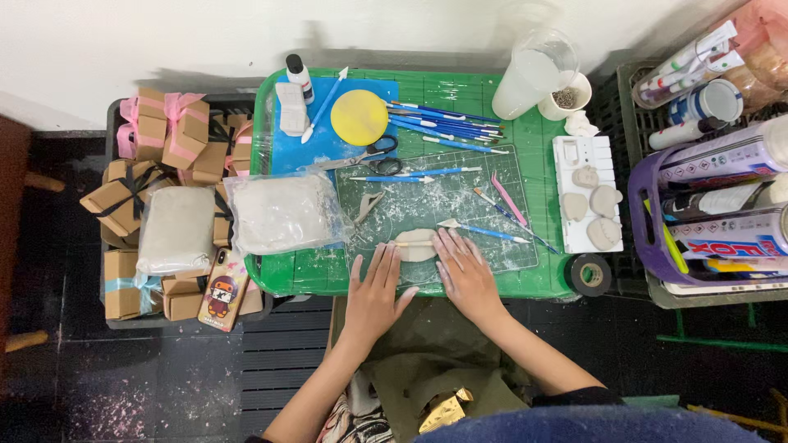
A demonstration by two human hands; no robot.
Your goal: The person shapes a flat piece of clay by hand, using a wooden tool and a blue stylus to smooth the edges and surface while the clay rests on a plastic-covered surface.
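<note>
Shaping step in hand: left hand (373,287) and right hand (466,267) lie flat, fingers spread and gripping nothing, flanking the pale clay piece (416,244) on the cutting mat (435,201); next move, I judge, demands light even pressure.

near edge of green table (312,283): bare strip lying open left of left hand (373,291) | left edge: clay bag (279,213) blocking | far edge: blue-handled tools (443,123), cup (529,74) crowding | right edge: white tray (584,156), tape roll (588,275) standing in the way | cutting mat (427,201) centre staying passable
</note>
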